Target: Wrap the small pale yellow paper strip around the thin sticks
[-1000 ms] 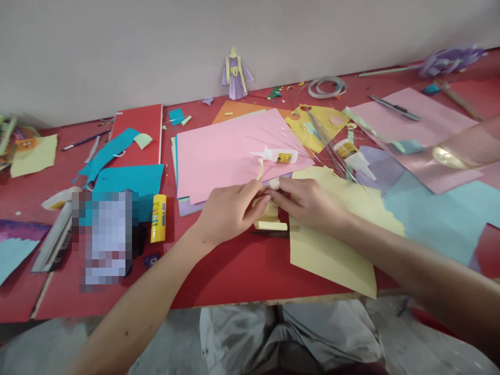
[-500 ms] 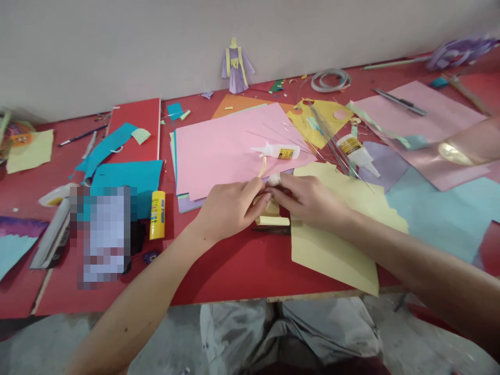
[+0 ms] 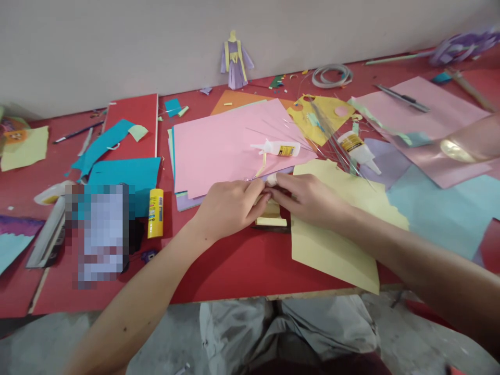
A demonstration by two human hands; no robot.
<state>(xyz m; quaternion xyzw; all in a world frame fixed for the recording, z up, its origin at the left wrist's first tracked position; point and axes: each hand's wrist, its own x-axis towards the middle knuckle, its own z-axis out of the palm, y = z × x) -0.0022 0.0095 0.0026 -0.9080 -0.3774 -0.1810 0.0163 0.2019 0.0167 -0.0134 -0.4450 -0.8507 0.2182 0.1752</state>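
Observation:
My left hand [image 3: 229, 208] and my right hand [image 3: 312, 198] meet at the fingertips above the table's near half, both closed in a pinch. A narrow pale yellow paper strip [image 3: 262, 164] sticks up behind the left fingers, seemingly gripped by them. What lies between the right fingertips is hidden. White wrapping [image 3: 272, 179] covers the tip of the right index finger. Just below the fingers lies a pale yellow paper piece with a rolled edge [image 3: 271, 222]. Under my right wrist spreads a pale yellow sheet [image 3: 336, 255].
Beyond the hands, a small glue bottle [image 3: 283, 149] rests on pink sheets [image 3: 219, 140]; another glue bottle [image 3: 357, 148] lies right, near thin wires. Left are a yellow glue stick [image 3: 155, 213], teal paper [image 3: 125, 174] and a cutter [image 3: 49, 234]. A paper doll [image 3: 236, 60] leans against the wall. Another person's arm [image 3: 474, 143] reaches in right.
Both hands stay pinched together in nearly the same place. The pale yellow strip behind the left fingers has tilted slightly. The view has shifted a little.

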